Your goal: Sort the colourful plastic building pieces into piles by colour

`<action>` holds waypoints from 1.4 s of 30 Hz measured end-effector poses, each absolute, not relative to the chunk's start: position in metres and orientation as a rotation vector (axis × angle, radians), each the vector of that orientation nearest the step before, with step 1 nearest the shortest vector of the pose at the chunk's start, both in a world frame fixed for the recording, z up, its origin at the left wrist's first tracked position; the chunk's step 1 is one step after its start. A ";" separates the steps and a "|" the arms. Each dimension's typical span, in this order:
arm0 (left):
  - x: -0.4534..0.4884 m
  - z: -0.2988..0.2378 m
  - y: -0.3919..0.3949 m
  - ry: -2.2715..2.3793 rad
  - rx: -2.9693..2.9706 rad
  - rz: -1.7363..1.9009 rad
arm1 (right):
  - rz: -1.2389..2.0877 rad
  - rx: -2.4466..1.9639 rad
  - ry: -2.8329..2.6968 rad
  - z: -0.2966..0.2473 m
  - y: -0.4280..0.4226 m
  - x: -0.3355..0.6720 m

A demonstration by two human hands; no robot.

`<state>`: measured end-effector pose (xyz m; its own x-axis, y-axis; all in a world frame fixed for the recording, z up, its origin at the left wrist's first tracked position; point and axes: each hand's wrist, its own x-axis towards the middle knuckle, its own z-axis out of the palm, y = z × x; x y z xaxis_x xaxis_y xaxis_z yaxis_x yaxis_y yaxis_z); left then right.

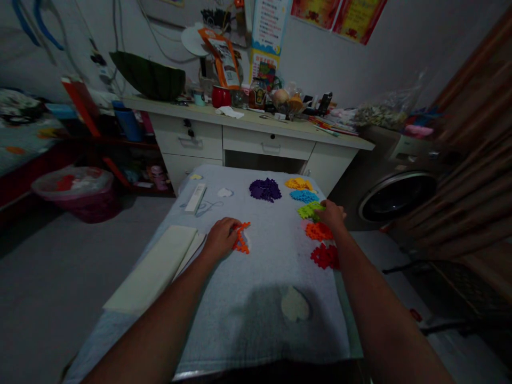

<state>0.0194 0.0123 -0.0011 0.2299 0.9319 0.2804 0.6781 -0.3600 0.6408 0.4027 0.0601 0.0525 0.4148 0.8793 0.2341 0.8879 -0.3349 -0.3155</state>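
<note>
My left hand [222, 236] is closed on a few joined orange plastic pieces [242, 238], shaped like notched strips, near the middle of the cloth-covered table [276, 288]. Over at the right, the curled fingers of my right hand [333, 214] are at a pile of lime-green plastic pieces [309, 210], pinching at its right side. Behind that pile lie blue pieces [304, 196] and yellow pieces [298, 184]. Nearer me are orange-red pieces [318, 231] and red pieces [325, 256], partly behind my right forearm. A purple pile [265, 189] sits at the far middle.
Left on the table are a long white box [196, 199] and a cream folded sheet [154, 269]. A cluttered desk [268, 128] stands behind, a washing machine [386, 181] to the right, and a lined pink bin [78, 194] on the floor at left.
</note>
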 end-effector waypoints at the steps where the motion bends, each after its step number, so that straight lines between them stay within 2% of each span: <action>1: 0.019 0.000 0.012 1.482 2.121 0.901 | -0.049 -2.290 -1.526 0.052 0.059 0.401; 8: 0.019 -0.001 0.012 1.481 2.088 0.920 | -0.190 -2.132 -1.585 0.057 0.037 0.360; 15: 0.019 -0.008 0.014 1.504 1.966 1.028 | 0.286 -1.582 -2.133 0.036 0.004 0.255; 18: 0.018 -0.008 0.012 1.496 1.924 1.074 | 0.347 -1.476 -2.211 0.023 -0.005 0.219; 26: 0.017 -0.010 0.011 1.500 1.872 1.098 | 0.352 -1.455 -2.250 0.003 0.000 0.199; 42: 0.016 -0.007 0.008 1.474 1.837 1.105 | 0.210 -1.465 -2.212 0.006 -0.008 0.199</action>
